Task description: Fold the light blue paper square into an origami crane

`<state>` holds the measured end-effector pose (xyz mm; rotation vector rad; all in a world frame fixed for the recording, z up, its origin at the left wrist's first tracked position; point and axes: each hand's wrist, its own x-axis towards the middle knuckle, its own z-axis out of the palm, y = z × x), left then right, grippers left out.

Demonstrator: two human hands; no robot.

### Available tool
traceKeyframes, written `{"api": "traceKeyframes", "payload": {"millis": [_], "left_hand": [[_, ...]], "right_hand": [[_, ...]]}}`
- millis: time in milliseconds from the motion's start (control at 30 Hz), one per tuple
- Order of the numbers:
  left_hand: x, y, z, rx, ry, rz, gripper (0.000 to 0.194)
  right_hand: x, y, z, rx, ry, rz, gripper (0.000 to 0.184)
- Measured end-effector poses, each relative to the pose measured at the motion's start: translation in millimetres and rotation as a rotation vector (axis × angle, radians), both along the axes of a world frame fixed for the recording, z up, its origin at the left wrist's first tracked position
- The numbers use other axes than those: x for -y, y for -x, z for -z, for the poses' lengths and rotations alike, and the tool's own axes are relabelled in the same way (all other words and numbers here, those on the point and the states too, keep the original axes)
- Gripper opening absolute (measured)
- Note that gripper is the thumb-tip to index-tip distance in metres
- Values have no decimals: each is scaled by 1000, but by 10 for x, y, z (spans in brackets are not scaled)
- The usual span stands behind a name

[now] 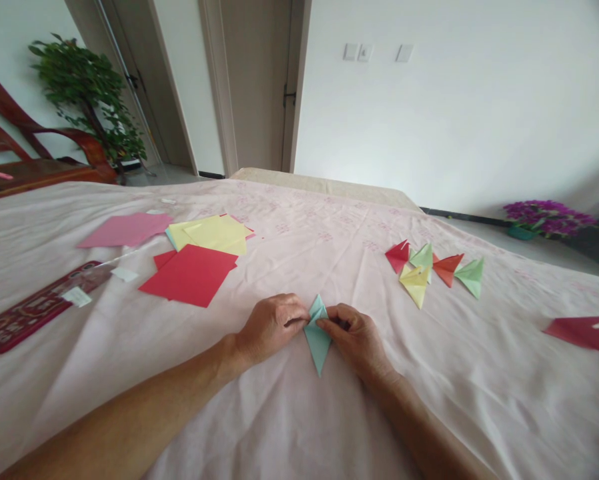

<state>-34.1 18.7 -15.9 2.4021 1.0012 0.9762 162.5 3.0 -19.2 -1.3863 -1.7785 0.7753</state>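
Observation:
A light blue folded paper (318, 343), kite-shaped with a long point toward me, rests near the middle of the cloth. My left hand (277, 327) pinches its left edge near the upper part, fingers closed. From the other side, my right hand (354, 337) grips the right edge between thumb and fingers, the thumb lying on top of a fold. Part of the paper's upper edges is hidden by my fingertips.
Red sheets (192, 275), yellow sheets (214, 232) and pink sheets (124, 230) lie at left, by a dark red patterned case (34, 313). Several folded paper pieces (447, 270) stand at right; a dark red one (582, 332) lies farther right. Pale pink cloth (299, 247) covers the surface.

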Motion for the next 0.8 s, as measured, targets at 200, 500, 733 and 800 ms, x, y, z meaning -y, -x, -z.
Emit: {"api": "traceKeyframes", "payload": {"millis": [200,500,733,800], "left_hand": [[57,-23,-22,-123,-127,-8,15],[120,-60,-59,-193,-350,-63,16],[130,-108,-67,-230,-383,-119,18],[124,-113,-69,-225,-381,-119,18]], "right_hand": [[17,17,-40,58,-25,43,15],[18,4,-4,33,-16,58,16],[11,6,11,-54,-49,30,14],[8,10,-19,-95,-44,-5,13]]}}
